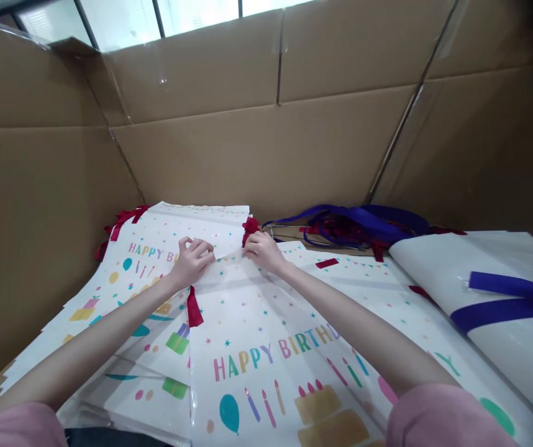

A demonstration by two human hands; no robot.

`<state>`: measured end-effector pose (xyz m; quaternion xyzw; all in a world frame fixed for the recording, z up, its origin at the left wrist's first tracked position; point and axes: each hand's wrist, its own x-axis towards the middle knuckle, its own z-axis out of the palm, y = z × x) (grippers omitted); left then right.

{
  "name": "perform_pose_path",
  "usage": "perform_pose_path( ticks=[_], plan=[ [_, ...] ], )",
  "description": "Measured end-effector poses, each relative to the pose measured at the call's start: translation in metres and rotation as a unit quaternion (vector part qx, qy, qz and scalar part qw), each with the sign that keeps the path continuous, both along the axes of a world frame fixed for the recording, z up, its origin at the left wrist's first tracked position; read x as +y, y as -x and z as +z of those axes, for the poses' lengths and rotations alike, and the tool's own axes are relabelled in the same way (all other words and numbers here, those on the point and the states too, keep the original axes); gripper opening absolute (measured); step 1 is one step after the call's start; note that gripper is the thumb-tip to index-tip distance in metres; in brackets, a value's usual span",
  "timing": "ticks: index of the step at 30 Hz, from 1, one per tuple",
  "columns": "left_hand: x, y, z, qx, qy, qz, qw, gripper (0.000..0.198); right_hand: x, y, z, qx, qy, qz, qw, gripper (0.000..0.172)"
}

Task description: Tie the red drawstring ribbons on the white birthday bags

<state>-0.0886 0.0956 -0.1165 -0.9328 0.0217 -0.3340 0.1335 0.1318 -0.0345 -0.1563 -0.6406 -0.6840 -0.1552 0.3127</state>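
Note:
A white plastic gift bag (257,347) printed HAPPY BIRTHDAY lies flat in front of me on other bags of the same print. My left hand (192,259) is closed, its fingers pinching the bag's top edge. A dark red ribbon end (194,308) hangs just below that wrist. My right hand (261,248) is closed on the same top edge, beside a bunched red ribbon (250,227).
A stack of the same bags (122,273) fans out at the left with red ribbons at its far corner. Purple and red ribbons (359,225) lie in a heap at the back right. White bags with purple ribbon (504,298) sit at the right. Tall cardboard walls (266,143) enclose the area.

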Motion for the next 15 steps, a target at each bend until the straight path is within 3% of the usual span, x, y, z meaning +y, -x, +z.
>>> perform_pose_path(
  ticks=[3,8,10,15],
  plan=[
    [0.001,0.000,0.002,0.081,0.001,-0.032,0.996,0.017,-0.004,0.002,-0.001,-0.048,-0.018,0.026,0.998,0.017],
    [0.007,-0.002,0.001,0.126,0.001,-0.010,0.992,0.017,-0.013,0.006,0.002,-0.128,-0.011,0.078,0.989,0.020],
    [0.009,-0.001,-0.002,0.143,-0.034,-0.026,0.989,0.014,-0.019,0.006,0.003,-0.159,-0.001,0.092,0.983,0.020],
    [0.004,0.005,-0.006,0.140,-0.145,-0.053,0.978,0.030,-0.038,-0.008,0.003,-0.149,0.084,0.084,0.982,0.009]
  ],
)
